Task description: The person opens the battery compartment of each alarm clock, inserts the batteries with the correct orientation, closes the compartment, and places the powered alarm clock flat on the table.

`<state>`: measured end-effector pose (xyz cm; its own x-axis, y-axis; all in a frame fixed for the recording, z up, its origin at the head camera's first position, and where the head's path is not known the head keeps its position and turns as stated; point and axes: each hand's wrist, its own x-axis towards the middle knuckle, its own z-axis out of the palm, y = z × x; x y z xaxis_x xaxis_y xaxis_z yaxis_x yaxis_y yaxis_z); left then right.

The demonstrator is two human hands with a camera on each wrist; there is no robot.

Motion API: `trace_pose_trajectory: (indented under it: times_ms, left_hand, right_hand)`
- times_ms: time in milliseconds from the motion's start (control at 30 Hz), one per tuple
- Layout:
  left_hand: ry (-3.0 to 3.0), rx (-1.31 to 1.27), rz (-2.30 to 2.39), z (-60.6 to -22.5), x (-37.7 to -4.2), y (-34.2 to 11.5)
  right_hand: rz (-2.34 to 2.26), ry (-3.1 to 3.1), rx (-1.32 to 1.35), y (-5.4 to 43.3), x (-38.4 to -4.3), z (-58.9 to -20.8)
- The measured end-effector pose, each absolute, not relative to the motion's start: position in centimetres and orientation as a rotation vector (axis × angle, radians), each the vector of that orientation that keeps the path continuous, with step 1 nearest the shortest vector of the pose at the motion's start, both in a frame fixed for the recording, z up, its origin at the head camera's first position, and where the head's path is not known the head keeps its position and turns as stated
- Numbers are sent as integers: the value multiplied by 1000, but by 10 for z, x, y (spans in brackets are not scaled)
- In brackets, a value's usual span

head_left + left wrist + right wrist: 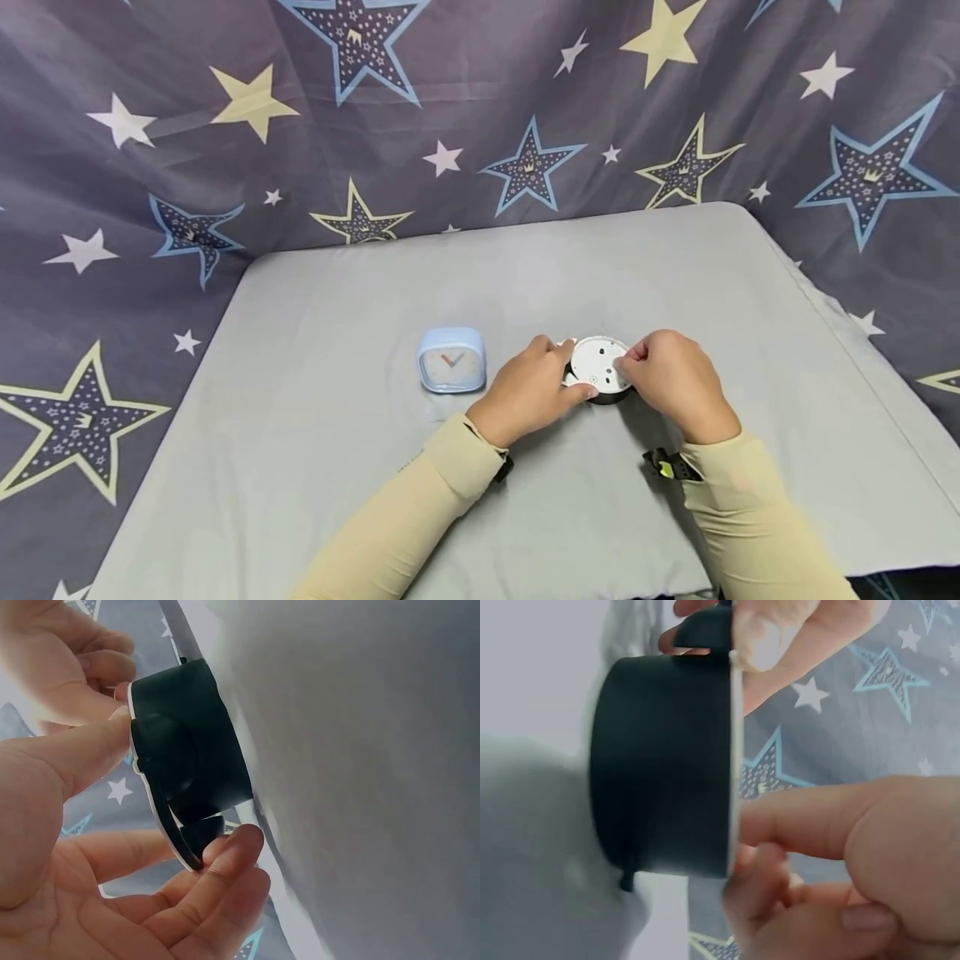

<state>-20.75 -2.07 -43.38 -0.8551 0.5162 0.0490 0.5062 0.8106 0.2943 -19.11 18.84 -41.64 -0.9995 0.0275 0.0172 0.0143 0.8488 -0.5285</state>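
A round black alarm clock (664, 765), its white back panel (596, 360) facing up and dotted with small dark holes, is between the two hands. My left hand (528, 387) grips its left side, the thumb on the panel's rim and the fingers around a white-edged projecting part (169, 817). From the right, my right hand (678, 379) has curled fingers pinching at the panel near its edge; the small part between the fingertips is hidden. A stubby foot (627, 880) sticks out from the black side. Left of the hands stands a light blue clock (452, 360) with a pale dial.
A grey cloth (337, 333) covers the table, with light wrinkles near the front. Star-patterned curtain (450, 108) hangs behind it and along both sides. Each wrist wears a black strap (672, 464) below a beige sleeve.
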Motion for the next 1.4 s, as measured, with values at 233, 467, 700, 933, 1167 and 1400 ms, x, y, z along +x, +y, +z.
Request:
trace_pose_trajectory:
  times_ms: [233,467,700,933,1167,1400]
  left_hand:
    - [2940,844,478,-433,-209,-21]
    - [2939,841,492,-433,-209,-21]
    - [2928,853,492,-433,-208,-21]
    - [2910,859,534,-433,-209,-21]
    - [2903,857,542,-433,-210,-20]
    - [2896,850,542,-433,-210,-20]
  right_hand:
    - [1047,-2976,-182,191,-196,-425]
    - [1274,-2932,-216,194,-200,-433]
    - [1379,-2873,-246,192,-199,-439]
    - [1403,-2821,-253,191,-198,-441]
    - [1471,-2779,-317,192,-198,-442]
    - [1498,-2749,-323,192,-199,-449]
